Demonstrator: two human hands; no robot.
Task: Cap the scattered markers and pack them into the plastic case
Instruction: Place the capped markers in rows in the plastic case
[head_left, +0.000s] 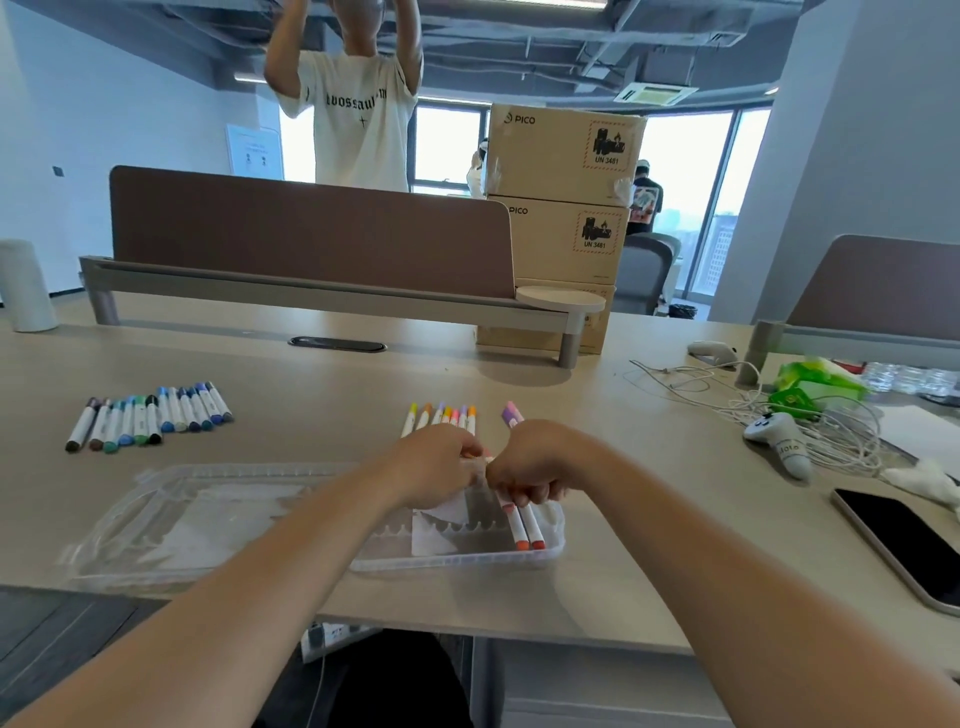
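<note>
A clear plastic case (457, 558) lies open at the table's front edge, its lid (171, 519) spread to the left. Two white markers with orange-red caps (524, 530) lie in the case's right end. My left hand (441, 470) and my right hand (524, 475) meet above the case, fingers curled, both pinching a small marker between them; the marker is mostly hidden. Behind the hands lies a row of warm-coloured markers (441, 415), and a purple and pink pair (511, 414). A row of blue and green markers (150, 415) lies at the left.
A phone (904, 545) lies face up at the right front. A game controller (779, 441) and tangled white cables (727, 400) sit at the right. A brown desk divider (311, 234) and stacked cardboard boxes (561, 208) stand behind. A person in a white shirt stands beyond the divider.
</note>
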